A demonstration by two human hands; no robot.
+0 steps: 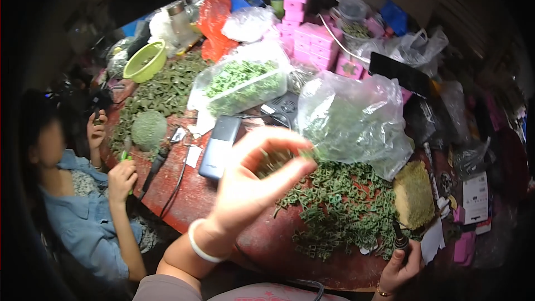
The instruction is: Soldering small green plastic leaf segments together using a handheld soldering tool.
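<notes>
My left hand [245, 181], a white bangle at its wrist, is raised over the middle of the table. Its thumb and fingers pinch together, with a bit of a small green piece [313, 152] showing at the tips. At the lower right, my right hand [404, 267] grips a black-handled tool [400, 238] like a soldering iron, pointing up beside a yellowish sponge-like block [413, 195]. Between my hands spreads a pile of small green pieces [345, 212]. Behind it rests a clear plastic bag [354, 114] holding green contents.
A person [83, 200] in a blue shirt sits at left, holding a green-handled tool. On the red table [173, 203] are a power bank [221, 147], cables, a clear tub [245, 86] of green pieces and another pile [159, 92]. Pink boxes [315, 44] and a green basket [145, 62] stand behind.
</notes>
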